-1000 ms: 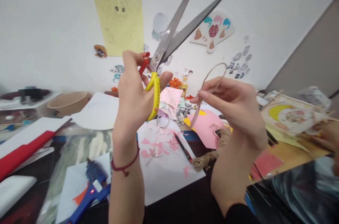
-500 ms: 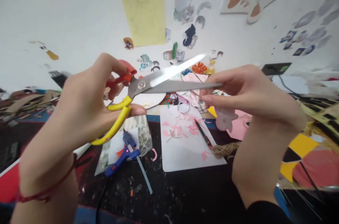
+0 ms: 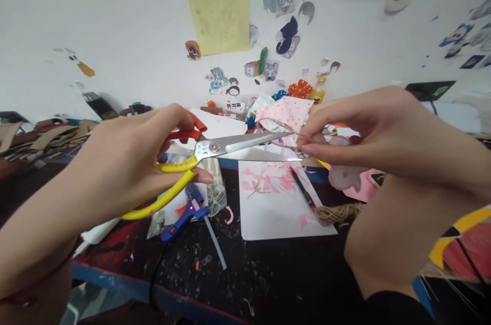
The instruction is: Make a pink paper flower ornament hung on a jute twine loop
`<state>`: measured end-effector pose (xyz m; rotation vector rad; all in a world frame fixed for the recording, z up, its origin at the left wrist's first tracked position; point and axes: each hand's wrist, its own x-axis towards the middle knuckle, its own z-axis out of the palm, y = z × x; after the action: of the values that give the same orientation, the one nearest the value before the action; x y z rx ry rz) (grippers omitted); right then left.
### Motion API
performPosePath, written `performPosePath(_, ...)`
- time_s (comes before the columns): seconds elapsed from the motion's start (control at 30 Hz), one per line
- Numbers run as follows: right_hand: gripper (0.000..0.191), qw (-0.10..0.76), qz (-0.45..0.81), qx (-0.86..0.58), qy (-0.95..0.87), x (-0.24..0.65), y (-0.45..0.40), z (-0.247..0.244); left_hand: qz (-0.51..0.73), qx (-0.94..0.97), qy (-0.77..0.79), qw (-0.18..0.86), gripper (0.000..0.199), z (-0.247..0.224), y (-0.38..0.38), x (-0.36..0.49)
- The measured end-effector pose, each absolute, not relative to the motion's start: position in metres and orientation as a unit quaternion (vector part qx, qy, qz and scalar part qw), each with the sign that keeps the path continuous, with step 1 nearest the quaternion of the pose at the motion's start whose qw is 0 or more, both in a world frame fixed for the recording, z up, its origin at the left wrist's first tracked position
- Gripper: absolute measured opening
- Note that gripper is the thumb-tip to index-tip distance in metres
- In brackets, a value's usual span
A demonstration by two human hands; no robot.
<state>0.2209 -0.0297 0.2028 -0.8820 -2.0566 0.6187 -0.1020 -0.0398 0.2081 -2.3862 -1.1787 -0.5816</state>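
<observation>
Holding twine (image 3: pixel 280 123) up to parted scissors (image 3: pixel 215 148)

Shows as a thin brown cord, firmly pinched between thumb and fingers of the right grip (image 3: pixel 364 130), and reaches out in a slack loop on the side toward the left grip (image 3: pixel 126 156). Looks dry, fibrous and lightly curled, nearly lost against the spotted pink material (image 3: pixel 286 109) behind. Cannot tell actual contact with the blades from a near pass.

Wraps, at the left grip, around the red and yellow handles, half spread, with the blades slightly apart and aimed at the right grip's fingertips. Seems to be at the lining-up step, bringing edge and cord together for a cut. Would call next for setting the cord squarely between the blades, with fingertips clear, then squeezing evenly.

Find, just under the right grip, a pale pink cutout (image 3: pixel 343 171) (hanging or lying, hard to say). Lower down, between the grips, see a white sheet (image 3: pixel 276 225) strewn with pink scraps (image 3: pixel 282 172), a dark pen (image 3: pixel 302 188) and, nearer the right grip, a twine bundle (image 3: pixel 337 214). Below the left grip, note a blue glue gun (image 3: pixel 187 216), with a small red light showing, over the black tabletop (image 3: pixel 291 284).
</observation>
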Motion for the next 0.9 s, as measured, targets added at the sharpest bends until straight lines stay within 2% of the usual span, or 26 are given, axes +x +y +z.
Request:
performPosePath(0.13,0.008,0.384,0.191,-0.337,-0.838,0.224,-0.025,0.199,-0.223,-0.863,-0.416,0.181,0.056,0.205,-0.033,-0.100)
performPosePath(0.33,0.017,0.376,0.166,-0.349,-0.843,0.225,-0.022,0.199,-0.229,-0.875,-0.388,0.178,0.058,0.201,-0.027,-0.100)
performPosePath(0.47,0.014,0.369,0.128,-0.330,-0.859,0.224,-0.022,0.201,-0.233,-0.886,-0.375,0.143,0.054,0.199,-0.024,-0.101)
performPosePath(0.57,0.012,0.374,0.152,-0.344,-0.848,0.222,-0.024,0.204,-0.236,-0.889,-0.377,0.110,0.054,0.198,-0.023,-0.101)
performPosePath(0.73,0.025,0.432,0.246,-0.392,-0.774,0.218,-0.029,0.206,-0.236,-0.891,-0.374,0.100,0.053,0.197,-0.024,-0.099)
performPosePath(0.9,0.015,0.391,0.180,-0.354,-0.830,0.223,-0.029,0.204,-0.245,-0.881,-0.401,0.059,0.050,0.192,-0.024,-0.101)
